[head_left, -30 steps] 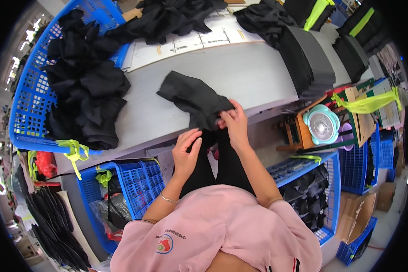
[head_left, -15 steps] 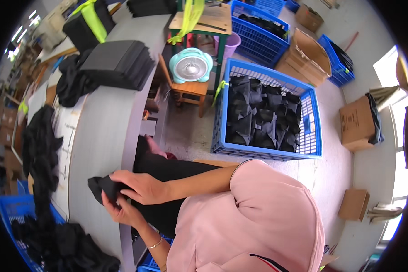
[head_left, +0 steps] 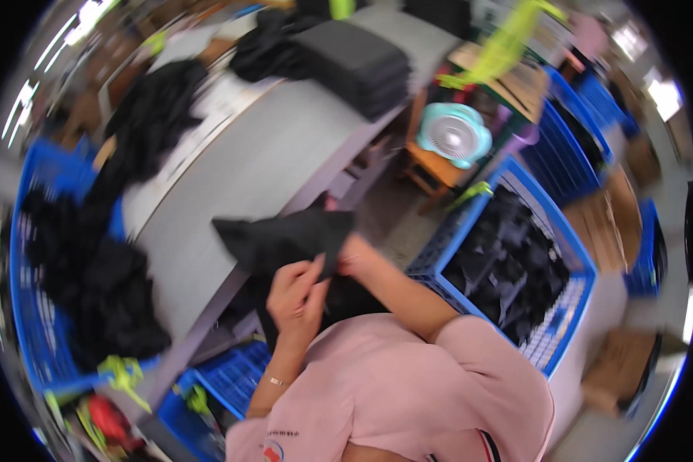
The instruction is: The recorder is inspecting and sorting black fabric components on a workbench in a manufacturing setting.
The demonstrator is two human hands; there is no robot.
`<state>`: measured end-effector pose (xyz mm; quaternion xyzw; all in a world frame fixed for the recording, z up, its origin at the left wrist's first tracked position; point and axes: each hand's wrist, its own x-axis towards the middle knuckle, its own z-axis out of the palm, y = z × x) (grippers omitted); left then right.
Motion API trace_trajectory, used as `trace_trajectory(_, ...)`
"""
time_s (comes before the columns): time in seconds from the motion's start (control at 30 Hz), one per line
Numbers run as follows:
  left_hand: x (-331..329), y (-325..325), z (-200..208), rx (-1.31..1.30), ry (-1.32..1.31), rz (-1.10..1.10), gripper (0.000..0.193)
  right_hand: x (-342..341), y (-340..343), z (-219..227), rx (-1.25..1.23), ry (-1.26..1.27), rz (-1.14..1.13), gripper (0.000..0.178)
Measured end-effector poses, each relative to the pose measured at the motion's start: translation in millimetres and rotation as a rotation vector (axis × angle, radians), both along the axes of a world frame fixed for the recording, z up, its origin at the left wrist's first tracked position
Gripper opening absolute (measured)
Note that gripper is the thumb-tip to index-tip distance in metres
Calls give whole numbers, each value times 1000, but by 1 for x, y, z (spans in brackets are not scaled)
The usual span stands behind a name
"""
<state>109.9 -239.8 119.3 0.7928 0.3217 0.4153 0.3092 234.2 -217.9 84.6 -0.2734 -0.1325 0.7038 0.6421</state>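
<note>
There, just left of frame centre: touched pointed black fabric piece (head_left: 277, 240) with bare left hand (head_left: 294, 299) and bare right hand (head_left: 351, 257)! Couldn't tell fingers' grip through blur; looked light, soft, best pinched by edges.

Head cam, left of fisheye pair | worn high, looking down and forward | near: pink shirt (head_left: 412, 362) | left: grey worktable (head_left: 231, 165) | right: blue plastic crate (head_left: 558, 222) | far: turquoise fan (head_left: 454, 135) | edges bowed, blurred
</note>
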Motion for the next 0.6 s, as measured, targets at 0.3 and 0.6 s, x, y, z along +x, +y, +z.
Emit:
trace_trajectory(0.3, -2, -10, -19, -44, -138, -124, 38, -10, 13, 26, 155, -298, 317, 31)
trace_trajectory(0.6, -12, -20, -33, -120, -83, -191, 34, -20, 17, 46, 366, -635, 176, 33)
